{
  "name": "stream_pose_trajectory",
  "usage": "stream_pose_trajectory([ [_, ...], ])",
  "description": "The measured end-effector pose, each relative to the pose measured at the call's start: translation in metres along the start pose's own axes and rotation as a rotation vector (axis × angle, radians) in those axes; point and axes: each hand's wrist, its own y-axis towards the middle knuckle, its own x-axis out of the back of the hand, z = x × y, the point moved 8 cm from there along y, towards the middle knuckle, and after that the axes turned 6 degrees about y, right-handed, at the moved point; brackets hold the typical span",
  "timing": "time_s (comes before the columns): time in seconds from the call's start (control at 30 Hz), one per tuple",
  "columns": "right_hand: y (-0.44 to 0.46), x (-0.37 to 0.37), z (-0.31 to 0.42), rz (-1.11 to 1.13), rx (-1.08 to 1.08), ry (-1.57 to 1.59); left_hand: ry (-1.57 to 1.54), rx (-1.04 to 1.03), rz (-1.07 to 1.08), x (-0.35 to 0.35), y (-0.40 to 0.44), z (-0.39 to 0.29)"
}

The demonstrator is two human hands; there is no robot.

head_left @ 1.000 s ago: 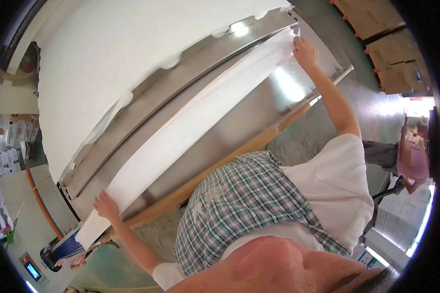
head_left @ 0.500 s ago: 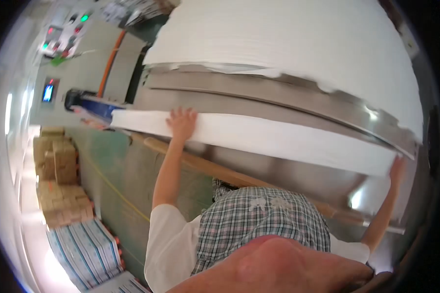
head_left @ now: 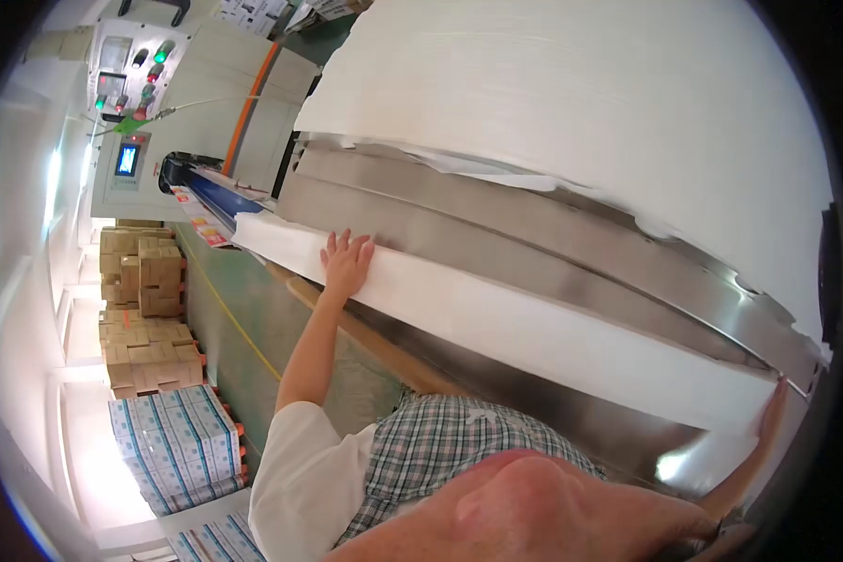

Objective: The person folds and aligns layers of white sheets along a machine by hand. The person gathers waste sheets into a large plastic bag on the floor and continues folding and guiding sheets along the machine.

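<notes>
A long white block of what looks like stacked tissue or paper lies across the steel table in front of me. My left hand rests on its upper edge near the left end, fingers spread. At the far right end my right hand is seen edge-on, fingers stretched out against the block's end face; its thumb is hidden. The left end of the block meets a narrow blue conveyor belt.
Beyond a steel ledge lies a wide white sheet mass with a ragged front edge. A control panel stands at far left. Cardboard boxes and blue-white stacked packs line the floor. A wooden rail runs before me.
The camera view has shifted and tilted, so the block slopes more steeply down to the right. Both hands keep their places on the block, appearing lower in view.
</notes>
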Motion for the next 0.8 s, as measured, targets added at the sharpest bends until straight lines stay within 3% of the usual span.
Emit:
stream_pose_trajectory([
  [0.17,-0.012,-0.023,0.021,0.067,0.001,-0.05,0.028,-0.022,-0.003,-0.011,0.012,0.024],
  [0.23,-0.038,-0.042,0.082,0.148,-0.074,-0.129,0.037,-0.02,0.004,-0.013,0.016,0.035],
  [0.4,-0.065,-0.079,0.144,0.334,-0.019,0.082,0.067,0.068,-0.008,-0.011,0.028,0.062],
  [0.53,-0.078,-0.106,0.169,0.521,0.003,0.186,-0.004,-0.03,-0.039,-0.011,0.029,0.053],
  [0.63,-0.09,-0.129,0.203,0.585,0.03,0.079,-0.041,-0.113,-0.068,-0.011,0.026,0.035],
  [0.8,-0.12,-0.184,0.234,0.725,0.118,0.118,-0.03,-0.07,-0.107,0.002,0.013,0.022],
])
